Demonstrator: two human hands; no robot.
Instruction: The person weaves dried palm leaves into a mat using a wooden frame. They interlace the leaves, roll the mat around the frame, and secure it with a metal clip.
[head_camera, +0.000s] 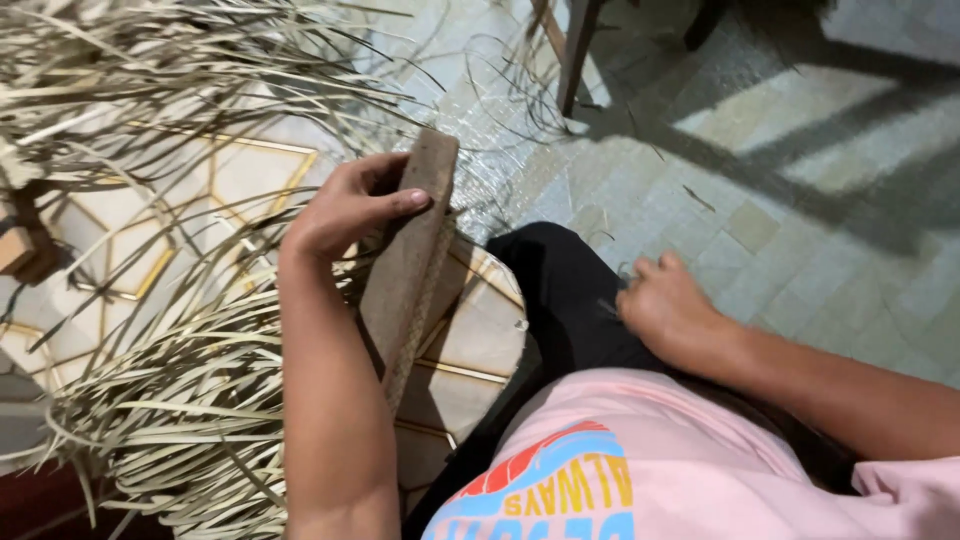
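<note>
Pink shirt fabric (690, 450) with a coloured print fills the bottom of the view, nearest the camera; above it a black trouser leg (560, 290) stretches over the tiled floor (800, 230); the left hand (345, 205) grips a flat, brown wooden board (410, 250) near its upper end, thumb laid across the face and fingers (365, 170) curled round the far edge; the board is long and narrow, worn and dusty-looking, tilted so its top leans away, with a narrow woven strip (420, 300) running along its right edge; it stands just left of the knee, beside heaps of pale dried palm strips (180, 400); the right hand (670, 305) rests on the leg, fingers bent together, seemingly pinching a thin strand, though that is too small to confirm.
</note>
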